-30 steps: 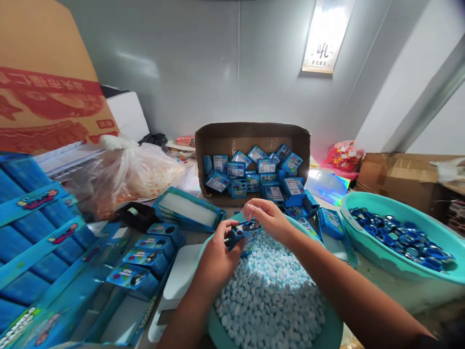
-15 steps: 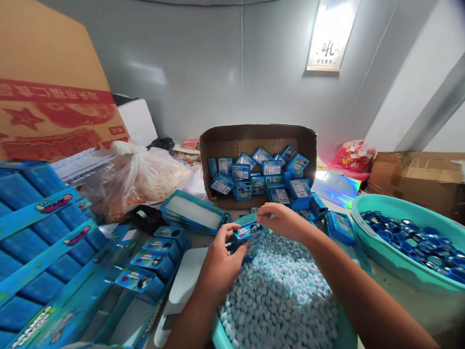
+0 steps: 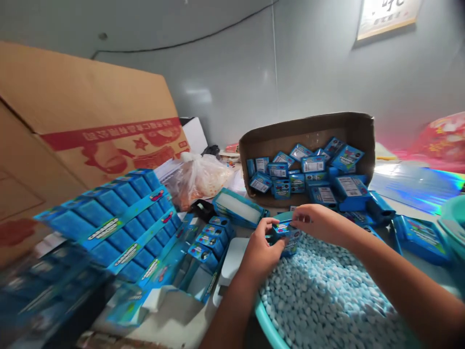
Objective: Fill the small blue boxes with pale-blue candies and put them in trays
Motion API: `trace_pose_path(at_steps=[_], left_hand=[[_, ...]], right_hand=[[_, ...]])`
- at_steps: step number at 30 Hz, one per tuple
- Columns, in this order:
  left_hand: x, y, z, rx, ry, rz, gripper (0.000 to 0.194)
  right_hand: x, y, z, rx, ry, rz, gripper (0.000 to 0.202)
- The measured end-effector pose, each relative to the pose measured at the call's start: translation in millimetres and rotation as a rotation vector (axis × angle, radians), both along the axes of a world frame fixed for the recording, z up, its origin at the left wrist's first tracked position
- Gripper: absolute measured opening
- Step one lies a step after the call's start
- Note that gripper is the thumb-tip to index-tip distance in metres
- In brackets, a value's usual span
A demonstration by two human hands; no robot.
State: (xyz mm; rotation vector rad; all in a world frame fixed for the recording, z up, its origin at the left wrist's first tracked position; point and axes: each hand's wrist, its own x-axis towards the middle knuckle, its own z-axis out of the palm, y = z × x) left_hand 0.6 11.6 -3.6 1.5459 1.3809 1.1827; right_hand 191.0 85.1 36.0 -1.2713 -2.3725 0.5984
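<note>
Over a teal basin (image 3: 267,325) heaped with pale blue and white candies (image 3: 327,291), my left hand (image 3: 262,247) grips a small blue candy box (image 3: 288,233) by its sides. The printed top of the box faces up. My right hand (image 3: 319,218) is at the box's right top edge with its fingers curled together; whether a candy is pinched there is hidden. Left of the basin, several similar small boxes (image 3: 209,242) with round holes in their tops stand in a row inside a display tray (image 3: 199,283). A white scale (image 3: 234,259) lies between that tray and the basin.
A cardboard carton (image 3: 305,127) full of blue boxes lies on its side behind the basin. Filled display trays (image 3: 127,223) are stacked at left, before a large cardboard box (image 3: 109,106). A tied plastic bag (image 3: 199,177) sits behind, and another teal basin (image 3: 454,218) is at right.
The view has swung to the left, so everything appears shifted right and more stacked trays show. My hands keep nearly the same hold on the box.
</note>
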Motion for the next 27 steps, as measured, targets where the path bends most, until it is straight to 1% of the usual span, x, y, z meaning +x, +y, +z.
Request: trace_pose_path(at_steps=[2,4,10,14,18,21,23,25,27], left_hand=[[1,1,-1.2,0.010,0.006,0.012,0.038],[1,1,-2.2,0.020,0.010,0.023,0.039],[3,-6,-0.7,0.075,0.094,0.041,0.042],[9,-11,2.5,0.136,0.131,0.116,0.042],[9,-14,7.6,0.260,0.132,0.282,0.035],[-5,-26,9.9,0.340,0.155,0.467,0.030],[-21,-40,8.9,0.359,0.166,0.602,0.033],[-37,-57,5.9,0.353,0.166,0.727,0.034],[-53,-73,0.6,0.326,0.161,0.838,0.033]], right_hand=[[0,-3,1.6,0.017,-0.029,-0.007,0.031],[1,-5,3.0,0.044,-0.063,-0.011,0.034],[2,-5,-0.2,0.117,-0.052,-0.012,0.031],[2,-3,0.5,0.134,-0.018,-0.007,0.029],[0,-3,2.5,0.139,0.119,-0.037,0.029],[-4,-4,-2.9,0.110,0.146,0.010,0.027],[-9,-7,-9.6,0.078,0.075,0.081,0.021],[-12,-12,-16.8,0.023,-0.042,0.185,0.015],[-15,-18,-22.4,-0.033,-0.137,0.271,0.018]])
